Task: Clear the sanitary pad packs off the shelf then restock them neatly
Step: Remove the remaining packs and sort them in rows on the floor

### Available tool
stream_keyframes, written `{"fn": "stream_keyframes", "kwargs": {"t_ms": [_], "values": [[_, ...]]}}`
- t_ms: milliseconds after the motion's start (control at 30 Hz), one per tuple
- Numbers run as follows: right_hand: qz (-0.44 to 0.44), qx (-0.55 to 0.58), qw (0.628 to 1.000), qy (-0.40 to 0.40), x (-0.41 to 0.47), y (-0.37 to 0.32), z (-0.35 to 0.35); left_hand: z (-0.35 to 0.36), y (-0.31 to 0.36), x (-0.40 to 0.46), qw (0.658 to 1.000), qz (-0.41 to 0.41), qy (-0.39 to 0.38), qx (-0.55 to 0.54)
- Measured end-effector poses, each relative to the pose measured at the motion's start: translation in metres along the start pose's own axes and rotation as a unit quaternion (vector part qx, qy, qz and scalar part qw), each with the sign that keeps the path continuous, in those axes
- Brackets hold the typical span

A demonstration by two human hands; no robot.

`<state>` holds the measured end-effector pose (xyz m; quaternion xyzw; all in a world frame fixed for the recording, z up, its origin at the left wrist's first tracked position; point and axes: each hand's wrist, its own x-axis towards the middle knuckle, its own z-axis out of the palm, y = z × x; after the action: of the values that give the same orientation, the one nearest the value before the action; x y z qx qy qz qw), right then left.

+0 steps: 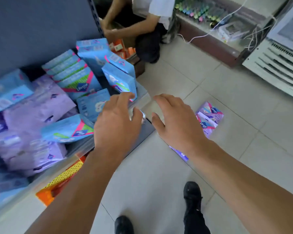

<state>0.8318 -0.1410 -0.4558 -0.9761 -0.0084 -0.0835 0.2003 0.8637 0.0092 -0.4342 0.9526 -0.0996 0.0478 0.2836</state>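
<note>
Fingers [125, 97] of the left hand [115, 122] and the right hand [174, 122] were spread apart and held nothing, just above the front edge of the shelf [142, 92]. Blue pad packs [120, 80] and purple pad packs [39, 105] lay jumbled on the shelf, and a few purple packs [209, 116] sat on the floor [227, 98]. Those packs looked light, soft and a bit slippery, so squeezing one by its flat sides would likely work best.

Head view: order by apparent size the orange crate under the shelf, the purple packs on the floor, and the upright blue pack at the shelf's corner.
1. orange crate
2. upright blue pack and purple packs on the floor: look alike, unranked.
</note>
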Motion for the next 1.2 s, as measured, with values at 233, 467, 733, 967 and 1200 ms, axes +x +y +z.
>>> {"fn": "stream_keyframes", "kwargs": {"t_ms": [233,467,733,967,1200], "values": [[-0.161,0.048,0.986,-0.023,0.037,-0.085,-0.004,-0.082,-0.047,-0.034,0.987,-0.121,0.097,0.046],[-0.273,0.086,0.953,-0.098,0.035,-0.130,0.023,-0.111,-0.092,-0.085,0.956,-0.250,0.148,0.053],[-0.339,0.074,0.924,-0.162,0.018,-0.189,0.070,-0.127,-0.147,-0.135,0.929,-0.327,0.164,0.050],[-0.359,0.117,0.896,-0.232,0.001,-0.274,0.126,-0.162,-0.222,-0.167,0.914,-0.348,0.199,0.066],[-0.322,0.117,0.906,-0.249,-0.008,-0.342,0.195,-0.179,-0.304,-0.201,0.930,-0.338,0.141,-0.020]]}}
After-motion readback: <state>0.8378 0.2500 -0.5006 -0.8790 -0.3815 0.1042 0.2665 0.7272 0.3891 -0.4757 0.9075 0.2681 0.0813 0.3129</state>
